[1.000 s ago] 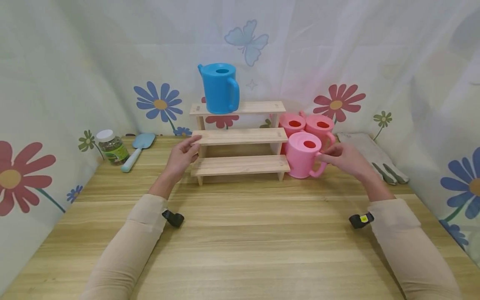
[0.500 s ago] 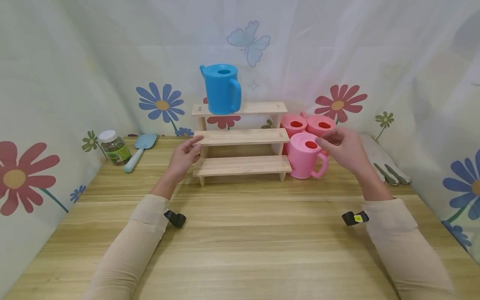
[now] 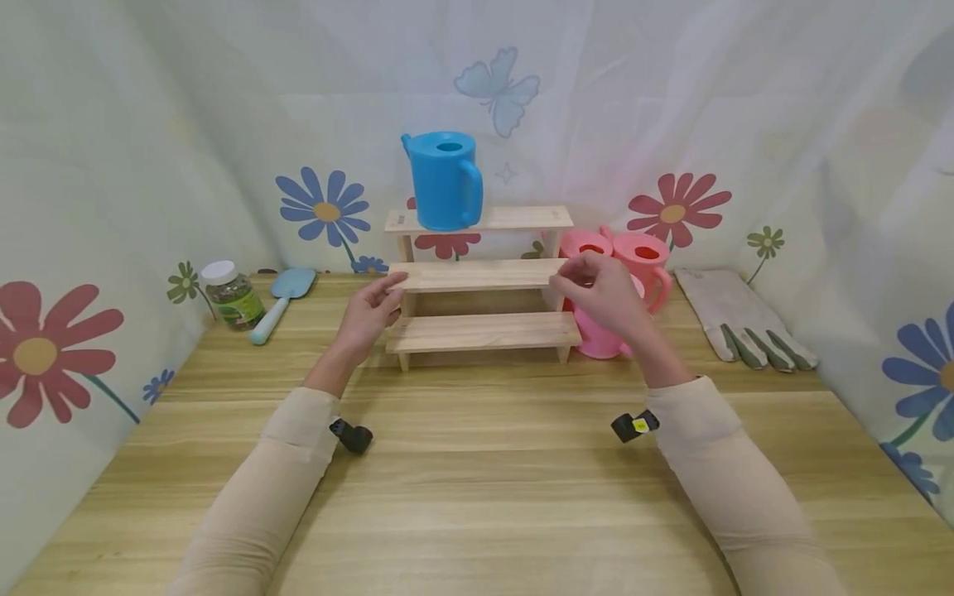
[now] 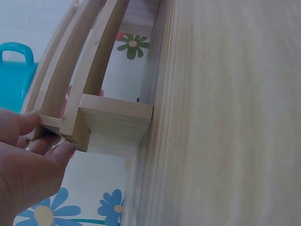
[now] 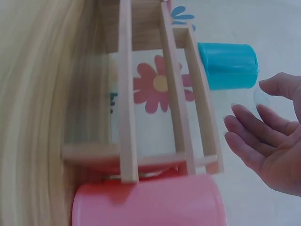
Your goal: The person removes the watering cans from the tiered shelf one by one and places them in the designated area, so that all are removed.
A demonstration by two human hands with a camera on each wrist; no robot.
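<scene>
A three-step wooden shelf stand (image 3: 477, 276) stands near the back of the table. My left hand (image 3: 367, 313) holds the left end of its middle step; in the left wrist view the thumb and fingers (image 4: 60, 153) pinch that end. A blue watering can (image 3: 445, 189) stands on the top step, spout to the left. My right hand (image 3: 605, 291) is at the right end of the middle step, partly covering the front pink watering can (image 3: 595, 338). In the right wrist view its fingers (image 5: 249, 136) are loosely spread, with nothing held.
Behind the front pink can stand two more pink watering cans, one at the right (image 3: 643, 252) and one beside the stand (image 3: 580, 242). Gardening gloves (image 3: 734, 319) lie at the right. A lidded jar (image 3: 233, 298) and a light-blue hand trowel (image 3: 286, 296) are at the left.
My right hand has let go of the front pink can's handle, risen, and moved left to the stand's right end. My left hand has stayed at the stand's left end.
</scene>
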